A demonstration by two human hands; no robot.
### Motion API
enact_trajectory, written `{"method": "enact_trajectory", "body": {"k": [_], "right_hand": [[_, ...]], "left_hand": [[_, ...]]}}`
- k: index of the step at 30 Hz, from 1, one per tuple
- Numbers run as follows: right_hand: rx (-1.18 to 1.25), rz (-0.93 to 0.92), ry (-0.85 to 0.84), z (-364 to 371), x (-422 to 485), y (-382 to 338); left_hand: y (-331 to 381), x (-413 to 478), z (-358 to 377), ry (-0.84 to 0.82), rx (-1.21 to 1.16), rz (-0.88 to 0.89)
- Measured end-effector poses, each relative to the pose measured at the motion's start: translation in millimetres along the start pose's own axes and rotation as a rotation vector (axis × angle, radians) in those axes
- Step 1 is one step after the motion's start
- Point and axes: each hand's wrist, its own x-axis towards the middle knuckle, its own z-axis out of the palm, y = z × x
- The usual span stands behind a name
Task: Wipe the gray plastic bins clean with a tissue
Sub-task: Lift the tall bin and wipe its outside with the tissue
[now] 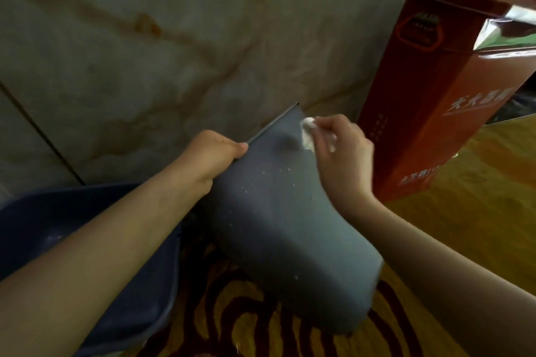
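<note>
A gray plastic bin (278, 229) lies tilted on its side in the middle of the head view, its outer wall facing up and speckled with small white bits. My left hand (211, 156) grips the bin's far rim at its left edge. My right hand (342, 159) holds a crumpled white tissue (308, 133) pressed against the bin's wall near the upper right corner. A second, darker gray-blue bin (121, 293) sits at the lower left, partly hidden under my left forearm.
A tall red-brown cardboard box (429, 113) with white lettering stands at the right, close to my right hand. A marbled stone wall (145, 52) rises behind the bins. Below is a yellow carpet (478, 188) with dark red swirls.
</note>
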Motion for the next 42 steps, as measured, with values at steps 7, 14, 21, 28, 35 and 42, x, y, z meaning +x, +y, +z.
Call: {"method": "enact_trajectory", "body": {"k": [7, 14, 21, 28, 35, 42], "right_hand": [[-0.15, -0.209, -0.364, 62.3, -21.6, 2.6], [-0.137, -0.254, -0.541, 87.0, -33.2, 18.6], [-0.26, -0.375, -0.555, 116.5, -33.8, 49.1], [-0.178, -0.022, -0.469, 138.2, 0.9, 79.9], [-0.05, -0.174, -0.531, 117.0, -69.8, 23.8], [-0.141, -0.397, -0.505, 99.7, -97.2, 13.8]], "left_hand": [[-40.7, 4.4, 8.2, -0.034, -0.229, -0.152], [-86.9, 20.8, 0.3, -0.019, -0.258, -0.185], [-117.2, 32.7, -3.6, -0.089, -0.268, -0.252], [-122.9, 43.5, -1.2, -0.117, -0.235, -0.26], [-128.2, 48.0, -2.6, -0.169, -0.395, -0.399], [-132.8, 52.6, -1.8, -0.244, -0.423, -0.428]]}}
